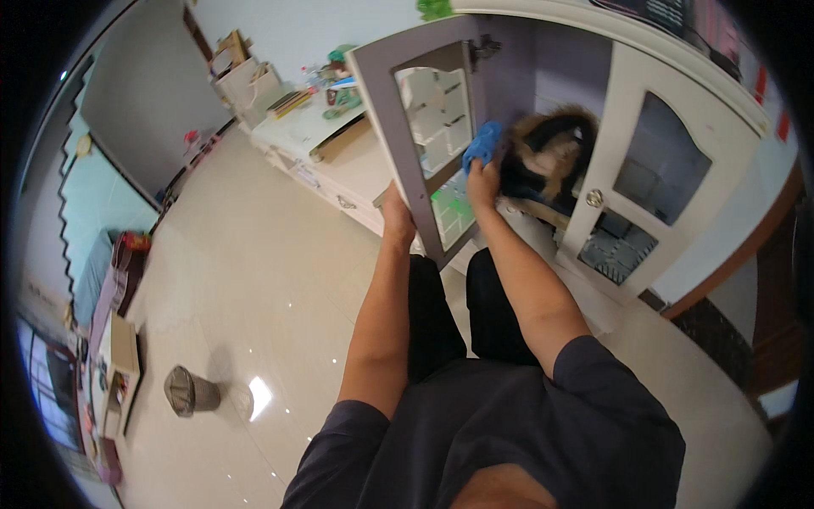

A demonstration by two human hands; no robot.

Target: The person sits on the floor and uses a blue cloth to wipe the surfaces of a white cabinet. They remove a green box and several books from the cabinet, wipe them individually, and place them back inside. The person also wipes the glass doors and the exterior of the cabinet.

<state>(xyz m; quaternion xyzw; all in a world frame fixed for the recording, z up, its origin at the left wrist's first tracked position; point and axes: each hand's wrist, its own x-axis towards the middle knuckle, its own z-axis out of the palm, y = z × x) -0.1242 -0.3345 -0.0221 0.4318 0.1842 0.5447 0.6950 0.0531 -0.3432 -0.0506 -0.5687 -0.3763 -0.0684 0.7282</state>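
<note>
My left hand (397,216) grips the outer edge of an opened white cabinet door (381,102), which has glass panes in a purple-grey inner frame. A bunched blue cloth (484,145) is in my right hand (482,184), close to the hinge side of the door's inner face. Whether the cloth touches the glass (439,108) I cannot tell. Behind that hand, inside the cabinet (566,70), lies a dark garment with brown fur trim (550,159). The fingers of my left hand are partly hidden by the door.
The other cabinet door (693,121), with a round metal knob (594,198), is closed. Left of the open door stands a low white cabinet (343,159) bearing books (289,104) and small items. A wastebasket (191,391) stands on the glossy tiled floor (267,299).
</note>
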